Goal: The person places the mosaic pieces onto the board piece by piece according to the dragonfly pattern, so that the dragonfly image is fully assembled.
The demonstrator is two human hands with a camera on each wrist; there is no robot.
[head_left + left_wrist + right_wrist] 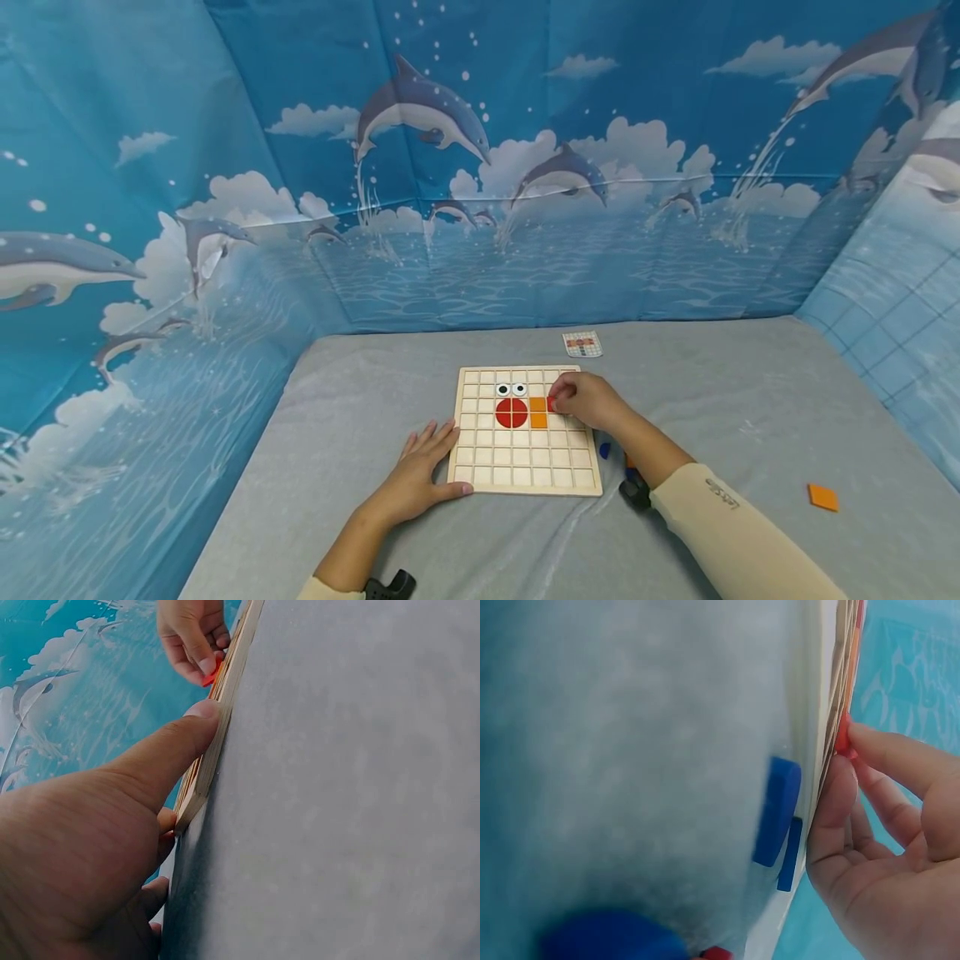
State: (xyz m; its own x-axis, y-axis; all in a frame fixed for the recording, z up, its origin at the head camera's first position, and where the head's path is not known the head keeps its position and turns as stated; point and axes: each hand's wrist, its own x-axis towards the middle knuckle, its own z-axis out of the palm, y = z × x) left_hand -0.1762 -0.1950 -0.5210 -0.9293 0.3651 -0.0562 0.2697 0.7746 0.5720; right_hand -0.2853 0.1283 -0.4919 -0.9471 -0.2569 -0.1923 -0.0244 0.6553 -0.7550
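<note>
A wooden grid board [495,477] lies on the grey cloth. On it sit two round eye pieces [503,389], a red circle [504,407] made of quarter pieces, and orange square tiles [537,405] to its right. My right hand [592,402] pinches a small red piece [843,736] between thumb and fingers, right at the grid beside the orange tiles; the fingers hide most of it. At the board's near left corner rests my left hand [420,468], fingers spread along the left side and thumb [202,712] on the front edge.
A small pattern card [582,344] lies behind the board. Blue pieces [780,810] lie along the board's right side, partly under my right forearm. Farther right is a loose orange tile [822,497]. A dolphin-print curtain [480,275] rises behind the cloth-covered surface.
</note>
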